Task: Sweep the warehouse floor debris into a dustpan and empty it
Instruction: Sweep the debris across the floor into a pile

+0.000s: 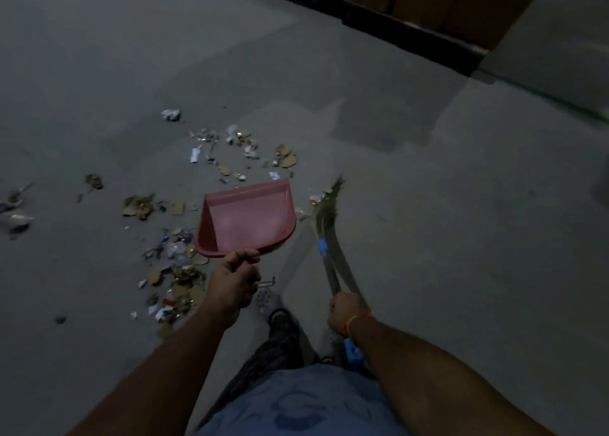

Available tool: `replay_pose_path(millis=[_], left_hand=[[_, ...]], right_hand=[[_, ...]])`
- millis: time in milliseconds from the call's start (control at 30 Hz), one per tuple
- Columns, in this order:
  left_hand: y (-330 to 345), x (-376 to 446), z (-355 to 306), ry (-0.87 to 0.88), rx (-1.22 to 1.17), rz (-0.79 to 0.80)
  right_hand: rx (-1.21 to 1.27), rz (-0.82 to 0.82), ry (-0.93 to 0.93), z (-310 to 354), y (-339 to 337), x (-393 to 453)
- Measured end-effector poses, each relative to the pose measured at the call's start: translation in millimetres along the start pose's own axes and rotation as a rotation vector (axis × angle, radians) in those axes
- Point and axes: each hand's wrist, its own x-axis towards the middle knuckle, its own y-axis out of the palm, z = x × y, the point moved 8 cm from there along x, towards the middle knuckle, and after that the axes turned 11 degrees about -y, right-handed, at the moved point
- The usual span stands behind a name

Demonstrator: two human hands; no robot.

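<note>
The grey concrete warehouse floor (428, 188) is shown in dim light, bounded at the top by brown cardboard boxes (461, 4) standing on a dark base. Scattered debris of torn cardboard, paper scraps and foil (184, 271) is spread over the floor to the left of and beyond the centre. A pink plastic dustpan (250, 219) is held among the debris, its open mouth turned away from the person; whether its edge touches the floor cannot be told. Its handle is clenched in the grip of the left hand (232, 287). A grass broom with a blue band (324, 224), blurred, is grasped near its upper end by the right hand (344, 313), its bristles beside the dustpan's right edge. A pale perforated clog (267, 300) is seen between the hands.
</note>
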Motion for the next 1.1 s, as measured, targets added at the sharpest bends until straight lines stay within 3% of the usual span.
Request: replay_pose_path(millis=[300,667,1100], left_hand=[[-117,42,-58,0.029,-0.168,-0.252],[-150,61,-77,0.016,-0.345,-0.367],[-103,46,-66,-0.009,-0.373,-0.43]], right_hand=[[-0.197,0.065,-0.28,148,-61,82],[-0.294,0.12,-0.55,234,-89,118],[-0.081,-0.005,-0.526,176,-137,108]])
